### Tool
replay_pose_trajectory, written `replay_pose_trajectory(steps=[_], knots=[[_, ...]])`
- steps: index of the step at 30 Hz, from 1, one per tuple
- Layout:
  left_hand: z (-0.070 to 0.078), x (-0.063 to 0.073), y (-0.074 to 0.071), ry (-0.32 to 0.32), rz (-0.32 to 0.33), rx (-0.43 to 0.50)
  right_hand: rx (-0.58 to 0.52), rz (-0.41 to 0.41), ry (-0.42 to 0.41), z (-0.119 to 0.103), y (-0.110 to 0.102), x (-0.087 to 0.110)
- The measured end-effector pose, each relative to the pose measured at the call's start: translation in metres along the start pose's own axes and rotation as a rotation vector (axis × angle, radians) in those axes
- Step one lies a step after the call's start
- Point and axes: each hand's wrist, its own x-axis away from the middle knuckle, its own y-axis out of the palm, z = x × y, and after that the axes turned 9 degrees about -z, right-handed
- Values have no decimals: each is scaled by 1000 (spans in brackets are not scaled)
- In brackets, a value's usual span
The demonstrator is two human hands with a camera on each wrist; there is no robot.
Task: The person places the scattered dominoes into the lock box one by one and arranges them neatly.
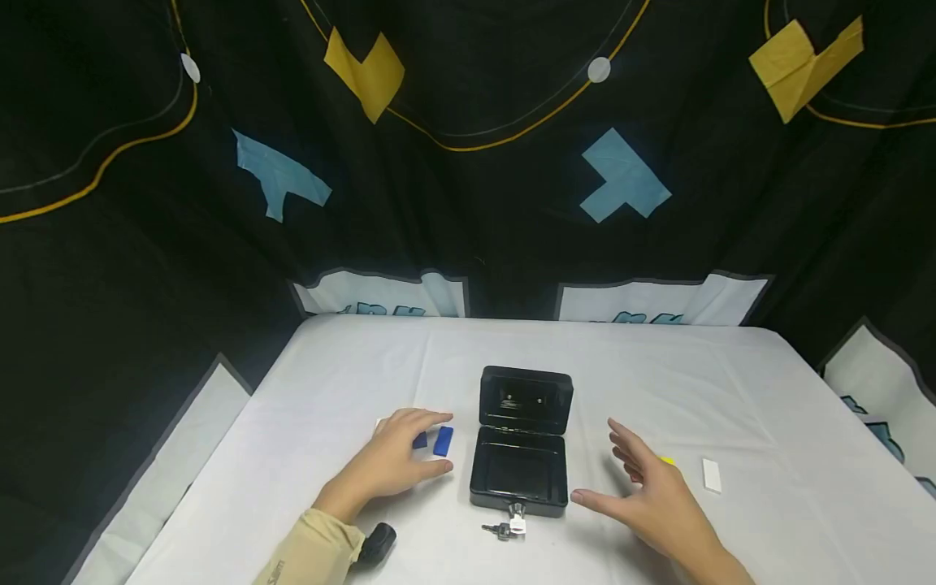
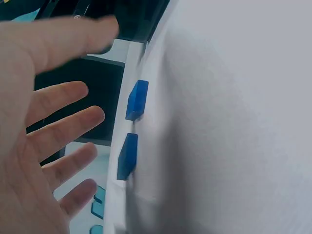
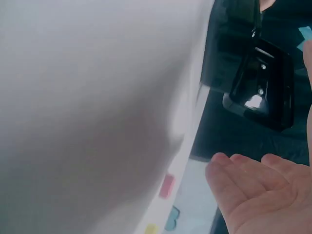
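A tan sleeve point(image 1: 310, 552) is showing at the bottom edge, its left hand point(image 1: 391, 461) hanging spread, thumb apart from fingers, with a blue block point(image 1: 443, 441) and a darker blue block point(image 1: 420, 440) lying just beside it. The black box point(image 1: 519, 471) is sitting between the hands, lid raised at the far side, lock point(image 1: 517, 520) and keys point(image 1: 500, 531) showing at the near side. The right hand point(image 1: 654, 491) is likewise opening wide, thumb tip just beside the box, a white block point(image 1: 712, 475) lying to its right.
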Motion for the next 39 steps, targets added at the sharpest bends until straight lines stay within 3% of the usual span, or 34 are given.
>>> replay_pose_trajectory(steps=[9,15,23,29,39], knots=[[-5,-5,8,-46,20,-9,-294,-116,16,-7,23,-20],[-8,-9,10,-66,5,-22,-408,-156,12,-11,30,-28],[-9,-14,12,-84,-10,-45,-408,-167,18,-14,37,-36],[-7,-16,11,-99,-23,-39,-372,-172,71,-14,39,-36],[-7,-21,8,-96,20,9,-408,-230,43,-9,35,-37]])
